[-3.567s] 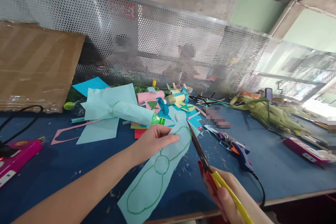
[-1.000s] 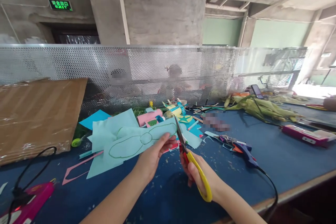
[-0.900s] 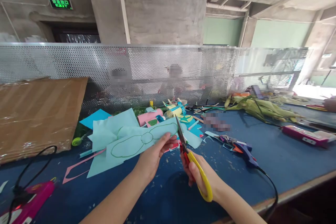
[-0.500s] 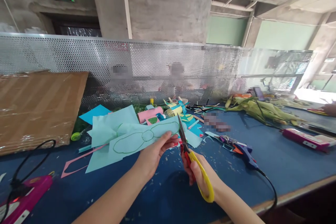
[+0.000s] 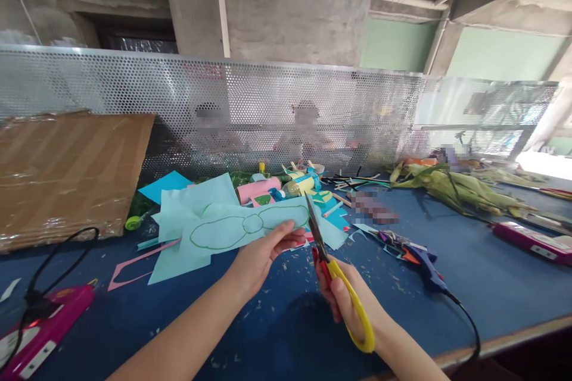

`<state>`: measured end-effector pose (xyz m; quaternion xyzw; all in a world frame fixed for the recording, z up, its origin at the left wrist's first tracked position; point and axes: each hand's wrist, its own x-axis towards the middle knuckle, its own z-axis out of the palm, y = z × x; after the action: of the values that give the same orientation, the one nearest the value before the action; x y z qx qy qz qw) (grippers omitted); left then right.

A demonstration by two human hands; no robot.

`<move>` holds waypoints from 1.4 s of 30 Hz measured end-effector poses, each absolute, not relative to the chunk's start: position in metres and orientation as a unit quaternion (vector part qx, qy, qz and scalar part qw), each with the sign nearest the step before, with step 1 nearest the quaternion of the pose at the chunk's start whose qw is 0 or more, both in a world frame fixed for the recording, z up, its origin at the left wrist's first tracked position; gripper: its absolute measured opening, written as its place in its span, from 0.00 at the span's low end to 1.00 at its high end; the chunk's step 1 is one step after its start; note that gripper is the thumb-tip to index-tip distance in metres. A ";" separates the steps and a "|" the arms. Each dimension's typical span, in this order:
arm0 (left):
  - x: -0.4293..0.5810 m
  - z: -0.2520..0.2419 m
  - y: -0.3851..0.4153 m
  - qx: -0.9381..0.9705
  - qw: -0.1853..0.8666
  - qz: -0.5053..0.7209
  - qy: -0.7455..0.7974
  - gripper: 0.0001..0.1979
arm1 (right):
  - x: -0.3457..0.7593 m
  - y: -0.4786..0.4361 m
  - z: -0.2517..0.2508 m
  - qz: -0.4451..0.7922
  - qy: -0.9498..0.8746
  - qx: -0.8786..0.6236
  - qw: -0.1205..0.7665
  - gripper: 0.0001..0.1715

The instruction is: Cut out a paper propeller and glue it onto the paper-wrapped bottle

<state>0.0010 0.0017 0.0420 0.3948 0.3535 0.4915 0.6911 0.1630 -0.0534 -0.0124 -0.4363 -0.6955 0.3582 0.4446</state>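
Note:
My left hand [image 5: 268, 250] pinches the lower right part of a light blue paper sheet [image 5: 232, 227], thumb on top. A green outline of two long loops joined by a small circle is drawn on it. My right hand [image 5: 346, 292] grips scissors [image 5: 335, 271] with yellow and red handles. Their blades point up and away, beside the right end of the sheet; whether they touch its edge I cannot tell. Behind and left of the held sheet lie more light blue sheets [image 5: 190, 199] and a pink paper cut-out frame [image 5: 129, 268].
A blue glue gun [image 5: 424, 268] with a black cord lies at right, a magenta power strip [image 5: 531, 241] beyond it. Another power strip [image 5: 58, 321] is at near left. Corn husks [image 5: 451, 190], a pink roll [image 5: 257, 189], cardboard [image 5: 71, 172] and a perforated metal screen [image 5: 268, 107] stand farther back.
The view has shifted a little, so most things sit slightly more to the right. Both hands keep their holds; the scissors stay at the sheet's right end.

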 end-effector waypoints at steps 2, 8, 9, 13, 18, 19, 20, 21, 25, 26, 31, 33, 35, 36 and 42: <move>-0.001 0.040 0.004 0.411 0.683 0.491 0.353 0.06 | 0.163 -0.054 -0.013 0.358 -0.696 -0.435 0.446 0.36; -0.002 0.041 0.006 0.433 0.660 0.510 0.342 0.09 | 0.163 -0.054 -0.015 0.366 -0.694 -0.425 0.452 0.37; -0.002 0.041 0.006 0.434 0.658 0.514 0.338 0.09 | 0.163 -0.054 -0.014 0.365 -0.695 -0.424 0.451 0.37; 0.000 0.043 0.008 0.445 0.647 0.538 0.306 0.09 | 0.163 -0.059 -0.013 0.360 -0.694 -0.432 0.450 0.37; 0.000 0.042 0.010 0.467 0.640 0.546 0.272 0.07 | 0.165 -0.063 -0.013 0.367 -0.691 -0.433 0.448 0.37; -0.001 0.042 0.010 0.466 0.642 0.545 0.273 0.07 | 0.165 -0.063 -0.014 0.373 -0.687 -0.432 0.450 0.37; -0.001 0.042 0.010 0.465 0.643 0.544 0.273 0.07 | 0.164 -0.063 -0.014 0.382 -0.682 -0.431 0.452 0.37; -0.001 0.042 0.009 0.465 0.643 0.543 0.274 0.06 | 0.164 -0.064 -0.014 0.393 -0.675 -0.430 0.454 0.38; -0.001 0.041 0.009 0.463 0.645 0.541 0.276 0.06 | 0.162 -0.065 -0.014 0.414 -0.657 -0.434 0.458 0.38; -0.001 0.041 0.009 0.463 0.645 0.541 0.276 0.06 | 0.162 -0.065 -0.014 0.407 -0.660 -0.434 0.459 0.38; -0.001 0.040 0.010 0.460 0.646 0.542 0.278 0.07 | 0.163 -0.065 -0.012 0.390 -0.678 -0.430 0.450 0.37; -0.001 0.041 0.010 0.460 0.647 0.541 0.277 0.07 | 0.164 -0.066 -0.011 0.390 -0.679 -0.434 0.447 0.37; -0.002 0.042 0.010 0.463 0.649 0.538 0.276 0.08 | 0.164 -0.066 -0.012 0.390 -0.678 -0.436 0.446 0.37; -0.002 0.043 0.010 0.464 0.648 0.537 0.276 0.08 | 0.164 -0.065 -0.012 0.391 -0.677 -0.436 0.446 0.37; -0.002 0.048 0.010 0.440 0.639 0.561 0.290 0.10 | 0.165 -0.063 -0.014 0.401 -0.680 -0.432 0.437 0.37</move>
<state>-0.0023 0.0098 0.0477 0.4398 0.2895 0.5610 0.6388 0.1651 -0.0632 -0.0136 -0.4315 -0.6795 0.4009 0.4374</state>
